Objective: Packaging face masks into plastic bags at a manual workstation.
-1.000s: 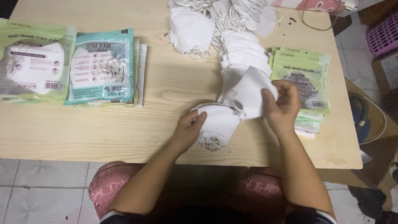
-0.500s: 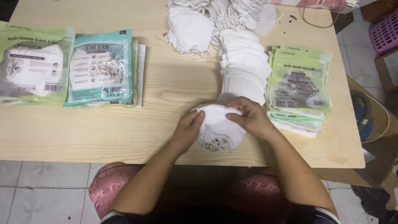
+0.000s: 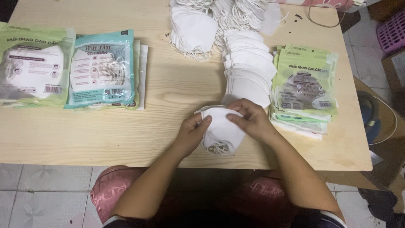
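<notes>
White and soft, the small stack of folded masks [image 3: 221, 128] sat at the near middle of the pale wooden surface [image 3: 177, 90], pinched from both sides. In the head view, the only one, the left hand [image 3: 193, 131] had its fingers [image 3: 205, 121] curled against the stack's left edge, and the right hand [image 3: 253, 120] lay over the top right, fingers bent down onto the fabric; both were partly closed on the stack rather than clenched.

The likeliest trouble, judging from this, was the stack sliding apart: the masks looked slippery and only lightly squeezed, so an uneven press could fan them out. The elastic loops [image 3: 219, 147] hung loose at the near side and could snag a finger or drag across the wood. They also lay close to the surface's near edge, so a pull toward the body might tip a mask off onto the lap or the tiled floor [image 3: 38, 190].

Room was tight on the right. The row of loose white masks [image 3: 249, 71] lay just beyond the right hand, and the pile of green pouches [image 3: 306, 84] sat just beside it; a wide sweep could knock either askew. The far middle held a tangled heap of masks [image 3: 219, 17]. To the left, bare wood lay between the hands and the teal packet [image 3: 103, 69], with the green packet [image 3: 33, 67] at the far left edge, well apart.
</notes>
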